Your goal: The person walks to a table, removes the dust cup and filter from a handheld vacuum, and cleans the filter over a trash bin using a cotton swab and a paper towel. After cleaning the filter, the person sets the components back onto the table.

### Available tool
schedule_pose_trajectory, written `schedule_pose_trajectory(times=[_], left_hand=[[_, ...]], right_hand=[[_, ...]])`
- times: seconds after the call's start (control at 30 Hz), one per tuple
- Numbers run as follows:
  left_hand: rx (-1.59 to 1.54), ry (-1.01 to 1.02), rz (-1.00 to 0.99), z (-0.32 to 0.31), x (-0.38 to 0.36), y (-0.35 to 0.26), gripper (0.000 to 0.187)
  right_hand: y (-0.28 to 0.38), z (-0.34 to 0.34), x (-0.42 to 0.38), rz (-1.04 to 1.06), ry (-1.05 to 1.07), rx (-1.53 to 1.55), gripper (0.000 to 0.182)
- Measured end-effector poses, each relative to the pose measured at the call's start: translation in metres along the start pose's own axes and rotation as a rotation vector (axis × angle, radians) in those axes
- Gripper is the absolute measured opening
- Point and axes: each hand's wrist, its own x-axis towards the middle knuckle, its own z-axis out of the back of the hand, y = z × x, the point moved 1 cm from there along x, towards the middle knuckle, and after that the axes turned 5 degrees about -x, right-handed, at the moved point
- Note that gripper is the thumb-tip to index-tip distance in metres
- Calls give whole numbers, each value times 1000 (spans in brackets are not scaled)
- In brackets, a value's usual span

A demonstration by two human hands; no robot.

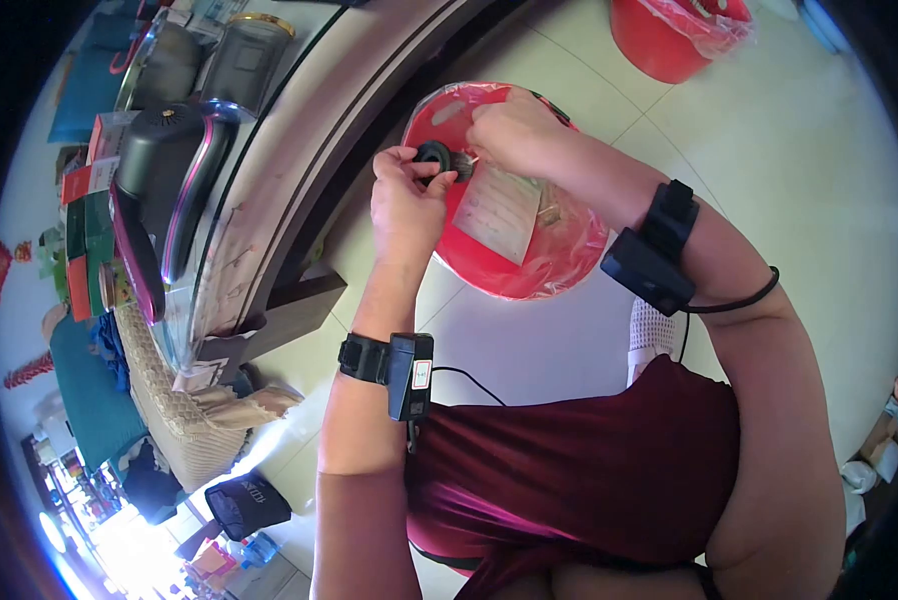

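Note:
A red bin [459, 258] with a clear plastic liner stands on the floor in front of me, with a sheet of paper [497, 215] and other waste inside. Over its left side, my left hand [409, 195] pinches a round black object [434, 155] between fingers and thumb. Some thin, bristly pale material [463, 165] shows at that object's right side. My right hand [514, 130] is over the bin's far part, fingers curled down; what they hold, if anything, is hidden.
Another lined red bin [669, 40] stands at the top right. A glass-topped table [259, 200] runs along the left, bearing a black appliance [159, 150] and boxes. A black bag [249, 505] lies on the floor at the lower left.

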Motion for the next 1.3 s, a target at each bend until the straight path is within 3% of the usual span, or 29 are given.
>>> schedule_pose_trajectory(times=[0.2, 0.4, 0.53, 0.63, 0.73, 0.93, 1.13, 1.2, 1.3], left_hand=[[191, -63, -114, 2, -1, -2, 53], [-100, 0, -37, -5, 3, 11, 48], [-30, -21, -5, 0, 1, -1, 44], [-99, -35, 6, -3, 4, 7, 45], [-123, -55, 6, -3, 3, 7, 47], [-52, -51, 14, -2, -1, -3, 48], [5, -44, -11, 1, -4, -12, 49], [32, -52, -56, -2, -7, -13, 49], [32, -59, 15, -1, -4, -14, 51]], right_hand=[[15, 30, 0, -23, 70, -95, 15], [7, 16, -1, -85, 77, -56, 14], [11, 35, -2, -86, 123, 55, 13], [11, 19, 4, -13, -20, 55, 11], [7, 17, -1, -42, 113, 12, 11], [10, 21, 1, -17, 6, 51, 11], [3, 12, -8, -92, 64, 93, 11], [5, 10, -2, -30, -20, 79, 11], [3, 5, -4, -33, -8, 80, 12]])
